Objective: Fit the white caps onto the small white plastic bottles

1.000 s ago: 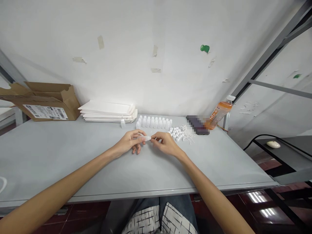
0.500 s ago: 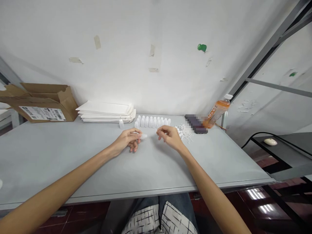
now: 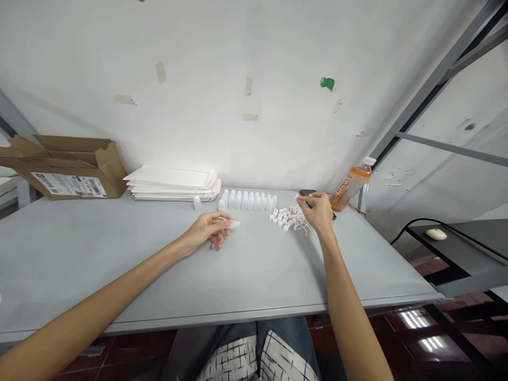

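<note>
A small white bottle [image 3: 235, 225] is pinched between the thumb and the fingers of the left hand [image 3: 212, 227], above the grey table [image 3: 170, 286]. It is held lying almost sideways, with its narrow end pointed to the right; in this way, it seems, the narrow end is left free of the fingers and can be reached from the other side.

The right hand [image 3: 319, 211] is placed over the far side of the thin white pieces [image 3: 304, 227], with the thumb and forefinger brought near to each other; whether something is pinched there cannot be told. A dark flat object [image 3: 307, 192] is partly covered by this hand.

White caps [image 3: 280, 218] are gathered just beside the thin pieces, probably so that both kinds can be picked from one place. The standing bottles [image 3: 250, 201] are set closely in rows behind, perhaps to be kept upright and in order. One single bottle [image 3: 197, 203] is stood apart on the left, near the white stack [image 3: 170, 182], for a reason which is not shown
</note>
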`<action>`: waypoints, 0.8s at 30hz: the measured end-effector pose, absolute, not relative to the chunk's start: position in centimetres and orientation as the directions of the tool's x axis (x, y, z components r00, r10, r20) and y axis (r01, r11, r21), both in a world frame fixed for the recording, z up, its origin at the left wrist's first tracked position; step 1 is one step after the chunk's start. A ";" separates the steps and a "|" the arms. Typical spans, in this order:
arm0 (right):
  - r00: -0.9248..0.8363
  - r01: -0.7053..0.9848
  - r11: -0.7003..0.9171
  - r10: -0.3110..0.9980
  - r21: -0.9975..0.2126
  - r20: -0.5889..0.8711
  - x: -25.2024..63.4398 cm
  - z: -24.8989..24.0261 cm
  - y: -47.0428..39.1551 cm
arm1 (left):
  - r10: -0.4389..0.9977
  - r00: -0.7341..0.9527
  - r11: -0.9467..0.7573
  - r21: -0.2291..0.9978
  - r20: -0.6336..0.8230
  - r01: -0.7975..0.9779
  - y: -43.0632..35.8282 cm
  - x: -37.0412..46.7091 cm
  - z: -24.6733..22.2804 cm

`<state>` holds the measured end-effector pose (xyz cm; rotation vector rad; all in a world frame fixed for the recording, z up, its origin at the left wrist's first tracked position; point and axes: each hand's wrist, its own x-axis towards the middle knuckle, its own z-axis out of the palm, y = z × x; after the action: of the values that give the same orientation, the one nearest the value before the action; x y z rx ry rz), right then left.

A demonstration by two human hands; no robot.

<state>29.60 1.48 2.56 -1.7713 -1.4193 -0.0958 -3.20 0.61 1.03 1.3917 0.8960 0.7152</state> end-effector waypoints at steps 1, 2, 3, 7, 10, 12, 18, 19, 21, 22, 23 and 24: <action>0.364 0.849 -0.039 0.766 -0.527 0.530 30.1 2.4 1.5 | 0.857 0.504 0.071 0.993 -0.107 0.090 0.6 -3.2 1.1; 0.367 0.863 -0.065 0.763 -0.502 0.532 30.6 2.3 1.5 | 0.856 0.505 0.069 0.993 -0.107 0.093 0.5 -3.2 1.2; 0.368 0.873 -0.084 0.760 -0.481 0.535 31.0 2.2 1.5 | 0.855 0.507 0.068 0.993 -0.108 0.097 0.5 -3.2 1.2; 0.306 0.904 -0.074 0.801 -0.422 0.514 32.3 1.5 1.9 | 0.853 0.511 0.061 0.992 -0.108 0.108 0.3 -3.1 1.3; 0.219 0.925 -0.030 0.856 -0.378 0.468 32.5 1.2 2.1 | 0.853 0.510 0.053 0.992 -0.106 0.117 0.3 -3.1 1.3; 0.186 0.933 -0.017 0.877 -0.358 0.442 32.4 1.0 2.2 | 0.852 0.513 0.051 0.991 -0.106 0.121 0.3 -3.1 1.3; 0.194 0.914 0.014 0.862 -0.405 0.468 32.5 1.2 2.2 | 0.849 0.520 0.042 0.992 -0.099 0.120 0.3 -3.1 1.2; 0.209 0.905 0.018 0.851 -0.426 0.481 32.5 1.3 2.2 | 0.848 0.520 0.044 0.992 -0.100 0.119 0.3 -3.2 1.2; 0.242 0.884 0.031 0.823 -0.466 0.514 32.3 1.6 2.1 | 0.849 0.519 0.046 0.992 -0.100 0.116 0.3 -3.2 1.1; 0.259 0.874 0.040 0.805 -0.484 0.534 32.1 1.7 2.1 | 0.849 0.519 0.045 0.992 -0.099 0.116 0.3 -3.2 1.1; 0.276 0.864 0.053 0.783 -0.501 0.558 31.9 1.9 2.0 | 0.849 0.519 0.042 0.992 -0.096 0.116 0.3 -3.1 1.1; 0.288 0.853 0.073 0.759 -0.516 0.584 31.5 2.1 2.0 | 0.849 0.520 0.039 0.993 -0.094 0.115 0.3 -3.1 1.1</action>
<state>31.47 1.98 2.13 -1.6936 -1.4831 -0.1378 -3.13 0.30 1.07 1.4421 0.8919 0.6958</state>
